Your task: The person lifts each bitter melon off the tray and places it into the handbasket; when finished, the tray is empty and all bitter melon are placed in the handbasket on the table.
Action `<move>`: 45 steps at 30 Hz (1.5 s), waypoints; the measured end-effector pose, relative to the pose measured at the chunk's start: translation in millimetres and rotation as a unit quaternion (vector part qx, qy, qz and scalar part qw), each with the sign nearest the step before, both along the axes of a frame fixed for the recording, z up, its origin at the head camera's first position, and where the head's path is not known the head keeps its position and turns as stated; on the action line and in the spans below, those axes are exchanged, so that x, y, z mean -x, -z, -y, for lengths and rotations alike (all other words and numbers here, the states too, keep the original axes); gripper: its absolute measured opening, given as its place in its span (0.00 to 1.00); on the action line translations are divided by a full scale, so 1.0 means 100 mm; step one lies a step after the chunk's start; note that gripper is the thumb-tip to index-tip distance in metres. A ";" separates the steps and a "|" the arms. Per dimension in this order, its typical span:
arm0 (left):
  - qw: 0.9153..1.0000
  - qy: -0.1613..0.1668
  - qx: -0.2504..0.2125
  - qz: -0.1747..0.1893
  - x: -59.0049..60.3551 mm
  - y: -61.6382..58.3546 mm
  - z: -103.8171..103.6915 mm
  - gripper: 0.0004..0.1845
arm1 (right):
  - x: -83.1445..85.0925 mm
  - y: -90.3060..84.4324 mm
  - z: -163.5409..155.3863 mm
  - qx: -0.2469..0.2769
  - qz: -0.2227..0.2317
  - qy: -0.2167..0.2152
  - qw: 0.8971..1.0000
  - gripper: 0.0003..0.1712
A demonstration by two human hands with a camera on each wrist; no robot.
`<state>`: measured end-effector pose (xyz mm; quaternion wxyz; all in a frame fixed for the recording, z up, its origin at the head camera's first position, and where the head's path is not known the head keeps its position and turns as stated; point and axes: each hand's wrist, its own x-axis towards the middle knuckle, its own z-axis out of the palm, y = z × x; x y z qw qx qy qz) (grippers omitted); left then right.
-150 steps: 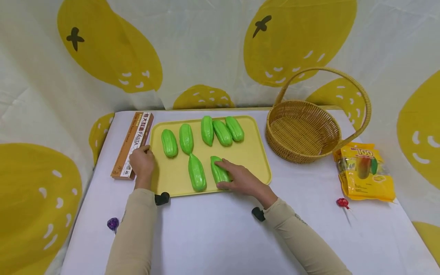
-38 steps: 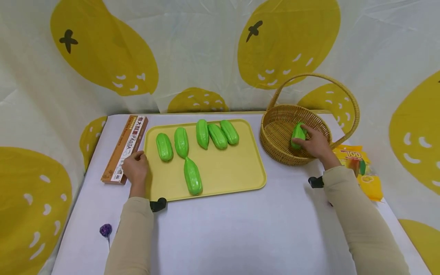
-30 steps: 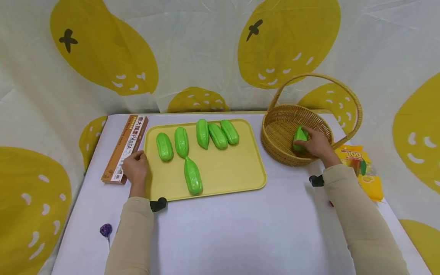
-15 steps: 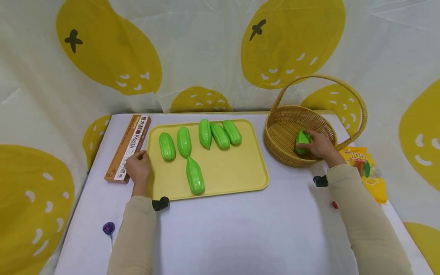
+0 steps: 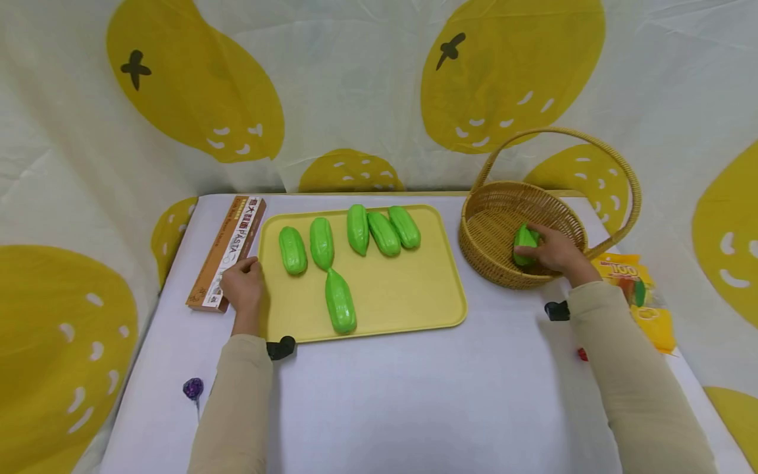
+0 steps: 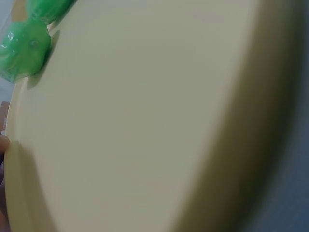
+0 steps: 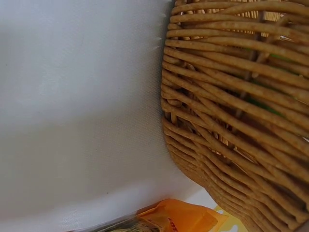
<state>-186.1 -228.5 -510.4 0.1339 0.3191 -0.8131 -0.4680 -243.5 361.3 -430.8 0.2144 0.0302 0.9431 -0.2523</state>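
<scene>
One green gourd (image 5: pixel 524 238) lies inside the wicker basket (image 5: pixel 497 224), low against its near wall, with the right hand (image 5: pixel 553 250) over it and the fingers (image 5: pixel 535 230) curled round its upper end; five seconds ago this same hand rested on a gourd at the front of the yellow tray (image 5: pixel 414 289), and in the last second the gourd has sunk from rim height to the basket floor. Six green gourds remain on the tray: five in a loose row along the far side (image 5: pixel 355 230) and one (image 5: pixel 340 301) alone nearer the front, lengthwise; seven lay there five seconds ago. The left hand (image 5: pixel 244 286) rests at the tray's left edge, fingers loosely bent, thumb toward the pasta box (image 5: pixel 227 250), unchanged in place through all the earlier frames; the left wrist view shows only the tray surface (image 6: pixel 145 121) and a gourd end (image 6: pixel 24 48) at its far corner. The right wrist view shows the basket's woven wall (image 7: pixel 231 121) from outside, standing on the white counter (image 7: pixel 77 96), with an orange packet corner (image 7: pixel 178 217) just beside it. Further out on the counter (image 5: pixel 414 408): a yellow snack bag (image 5: pixel 642 296) right of the basket, partly behind the right sleeve; a purple lollipop (image 5: pixel 193 388) near the left front; a red sweet (image 5: pixel 583 354) by the right sleeve.
</scene>
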 end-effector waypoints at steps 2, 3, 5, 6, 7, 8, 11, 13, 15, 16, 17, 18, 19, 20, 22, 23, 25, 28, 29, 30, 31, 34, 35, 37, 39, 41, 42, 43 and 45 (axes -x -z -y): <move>1.000 0.000 -0.003 -0.004 0.01 0.01 -0.01 0.16 | 0.00 -0.01 0.00 0.001 0.001 0.002 1.000 0.51; 1.000 0.000 -0.003 -0.007 0.01 0.01 -0.01 0.16 | 0.00 -0.01 -0.01 0.002 0.002 0.003 1.000 0.51; 1.000 0.003 -0.003 -0.008 0.01 0.01 -0.02 0.16 | 0.00 -0.01 -0.01 0.000 0.003 0.002 1.000 0.50; 1.000 0.003 -0.003 -0.010 0.01 0.01 -0.02 0.16 | 0.00 0.00 -0.02 -0.002 0.002 0.002 1.000 0.50; 1.000 0.003 -0.002 -0.011 0.01 0.01 -0.02 0.16 | 0.00 0.00 -0.02 -0.003 0.002 0.001 1.000 0.50; 1.000 0.004 -0.002 -0.011 0.00 0.01 -0.02 0.16 | 0.00 0.01 -0.02 -0.005 0.002 0.001 1.000 0.51; 1.000 0.002 0.002 -0.011 0.00 0.01 -0.01 0.16 | 0.00 0.02 -0.02 -0.010 0.000 -0.002 1.000 0.51; 1.000 0.000 0.006 -0.010 0.00 0.00 0.00 0.16 | 0.00 0.02 -0.02 -0.013 -0.002 -0.003 1.000 0.52; 1.000 0.000 0.006 -0.008 0.00 0.00 0.00 0.16 | 0.00 0.02 -0.02 -0.018 -0.009 -0.007 1.000 0.51; 1.000 0.000 0.006 -0.008 0.00 0.00 0.00 0.16 | -0.01 0.02 -0.01 -0.022 -0.013 -0.009 1.000 0.51; 1.000 0.000 0.005 -0.007 0.00 -0.01 0.00 0.16 | -0.01 0.02 -0.01 -0.024 -0.017 -0.012 0.999 0.51; 1.000 0.001 0.006 -0.007 0.00 -0.01 0.00 0.16 | -0.02 0.01 -0.01 -0.026 -0.022 -0.013 0.999 0.51; 1.000 0.002 0.006 -0.007 0.00 -0.01 -0.01 0.16 | -0.02 0.01 0.00 -0.028 -0.027 -0.015 0.999 0.51; 1.000 0.002 0.006 -0.007 0.00 -0.01 -0.01 0.16 | -0.03 -0.01 0.00 -0.030 -0.033 -0.017 0.999 0.51; 1.000 0.002 0.008 -0.005 0.00 -0.01 -0.01 0.16 | -0.05 -0.05 0.02 -0.030 -0.043 -0.017 0.998 0.51; 1.000 0.002 0.008 -0.005 0.00 -0.01 -0.01 0.16 | -0.06 -0.08 0.04 -0.023 -0.048 -0.014 0.998 0.51; 1.000 0.001 0.009 -0.005 0.00 -0.01 -0.01 0.16 | -0.09 -0.14 0.08 -0.014 -0.062 -0.010 0.998 0.52; 1.000 0.000 0.013 -0.008 0.00 0.00 -0.01 0.16 | -0.13 -0.26 0.18 0.002 -0.092 -0.008 0.996 0.52; 1.000 -0.002 0.014 -0.011 0.00 0.00 0.00 0.15 | -0.15 -0.30 0.23 0.004 -0.104 -0.010 0.994 0.51; 1.000 -0.002 0.014 -0.012 0.00 0.00 0.00 0.15 | -0.17 -0.34 0.28 0.002 -0.116 -0.012 0.993 0.52; 1.000 -0.002 0.016 -0.013 0.00 0.01 0.00 0.15 | -0.19 -0.38 0.34 0.001 -0.128 -0.012 0.992 0.51; 1.000 -0.002 0.018 -0.012 0.01 0.01 0.01 0.15 | -0.26 -0.47 0.52 0.002 -0.160 -0.016 0.987 0.51; 1.000 -0.002 0.019 -0.012 0.01 0.01 0.01 0.15 | -0.28 -0.50 0.59 0.003 -0.171 -0.018 0.985 0.51; 1.000 -0.002 0.021 -0.012 0.01 0.01 0.02 0.15 | -0.34 -0.54 0.72 0.012 -0.186 -0.023 0.982 0.50; 1.000 -0.004 0.021 -0.012 0.02 0.01 0.02 0.15 | -0.39 -0.58 0.84 0.023 -0.204 -0.034 0.978 0.48; 1.000 -0.004 0.019 -0.012 0.02 0.02 0.01 0.15 | -0.44 -0.61 0.96 0.042 -0.215 -0.044 0.975 0.46; 1.000 -0.005 0.019 -0.010 0.02 0.02 0.01 0.15 | -0.47 -0.62 1.02 0.052 -0.219 -0.050 0.973 0.46; 1.000 -0.004 0.017 -0.008 0.02 0.02 0.01 0.16 | -0.50 -0.63 1.07 0.059 -0.223 -0.056 0.971 0.45; 1.000 -0.002 0.012 -0.003 0.02 0.03 0.00 0.16 | -0.54 -0.62 1.19 0.079 -0.232 -0.071 0.967 0.44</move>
